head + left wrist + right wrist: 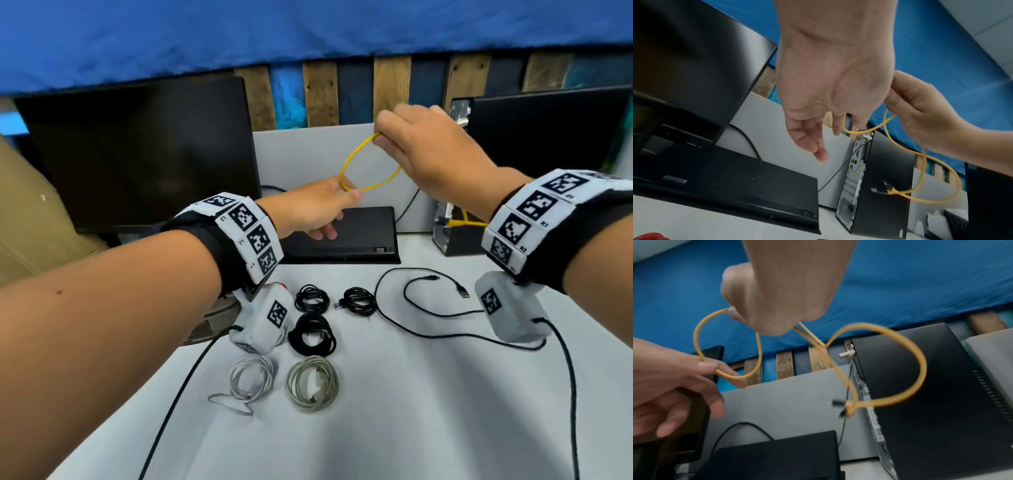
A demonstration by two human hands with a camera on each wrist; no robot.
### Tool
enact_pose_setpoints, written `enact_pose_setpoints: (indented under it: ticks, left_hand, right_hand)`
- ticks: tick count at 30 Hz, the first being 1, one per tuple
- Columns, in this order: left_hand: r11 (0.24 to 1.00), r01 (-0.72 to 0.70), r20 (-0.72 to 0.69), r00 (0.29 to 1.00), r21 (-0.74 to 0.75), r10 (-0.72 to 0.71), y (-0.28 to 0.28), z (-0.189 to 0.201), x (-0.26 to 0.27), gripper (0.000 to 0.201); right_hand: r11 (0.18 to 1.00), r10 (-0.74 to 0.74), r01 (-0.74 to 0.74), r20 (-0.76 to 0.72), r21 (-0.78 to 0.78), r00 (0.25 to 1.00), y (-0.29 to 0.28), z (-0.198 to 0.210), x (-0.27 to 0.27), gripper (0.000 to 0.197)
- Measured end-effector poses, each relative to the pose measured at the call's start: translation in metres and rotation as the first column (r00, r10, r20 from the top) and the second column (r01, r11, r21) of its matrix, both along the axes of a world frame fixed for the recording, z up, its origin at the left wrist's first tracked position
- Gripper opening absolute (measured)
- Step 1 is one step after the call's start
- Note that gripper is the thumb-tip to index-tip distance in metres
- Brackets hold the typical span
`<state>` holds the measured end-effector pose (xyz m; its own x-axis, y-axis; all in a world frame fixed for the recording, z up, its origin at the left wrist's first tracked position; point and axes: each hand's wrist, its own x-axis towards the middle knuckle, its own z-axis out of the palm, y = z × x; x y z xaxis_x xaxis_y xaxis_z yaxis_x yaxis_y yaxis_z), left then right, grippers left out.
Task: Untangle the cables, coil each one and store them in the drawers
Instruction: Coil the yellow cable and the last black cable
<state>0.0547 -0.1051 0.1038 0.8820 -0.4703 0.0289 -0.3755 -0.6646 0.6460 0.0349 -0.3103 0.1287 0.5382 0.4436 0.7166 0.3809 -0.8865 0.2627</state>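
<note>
— Cable work first: where does the yellow cable [368,169] sit right now?

— Held in the air above the black keyboard [342,236]. The right hand [428,154] pinches the top of a loop with fingers curled round it. The left hand [315,209] pinches the bottom of the same loop between thumb and forefinger, its other fingers relaxed and spread. From the right wrist view a second loop hangs past the right hand, down to the cable's plug ends.

— So how should the coiling go?

— I'd judge it best to keep the left pinch as the anchor and let the right hand lay each new turn the same size onto it, with a slight twist so the cable doesn't figure-eight, as it seems to between the two loops.

— Any snag risks?

— The dangling plug ends hang close to the back panel of the computer case [455,236], right of the keyboard; they could catch there. The monitor [137,154] stands close on the keyboard's left.

— And free room?

— Toward the person from the keyboard, the surface [411,411] carries five finished coils [313,382] and a loose black cable [428,308]. No drawer is in view.
</note>
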Motion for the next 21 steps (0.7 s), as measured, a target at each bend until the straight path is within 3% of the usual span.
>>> enact_pose_setpoints:
  ticks: [7, 12, 15, 18, 21]
  left_hand:
    - [0.959, -0.119, 0.091, 0.985, -0.256, 0.146, 0.035, 0.034, -0.016, 0.045]
    - [0.844, -0.037, 0.157, 0.977, -0.535, 0.143, 0.081, 0.056, -0.049, 0.034]
    - [0.742, 0.026, 0.176, 0.976, -0.67, 0.125, 0.108, 0.061, -0.075, 0.035]
    - [0.632, 0.057, 0.167, 0.979, -0.773, 0.116, 0.14, 0.063, -0.108, 0.037]
    - [0.627, 0.114, 0.214, 0.973, -0.77, 0.087, 0.171, 0.057, -0.142, 0.039]
  right_hand:
    - [0.997, -0.048, 0.053, -0.099, 0.048, 0.994, 0.026, 0.015, -0.019, 0.024]
    - [0.962, 0.028, 0.02, -0.171, 0.271, 0.985, 0.081, 0.039, -0.044, 0.033]
    - [0.921, 0.175, -0.083, -0.215, 0.381, 0.961, 0.121, 0.051, -0.06, 0.04]
    - [0.874, 0.312, -0.144, -0.308, 0.464, 0.899, 0.16, 0.053, -0.084, 0.04]
    - [0.777, 0.516, -0.203, -0.418, 0.597, 0.748, 0.193, 0.042, -0.112, 0.04]
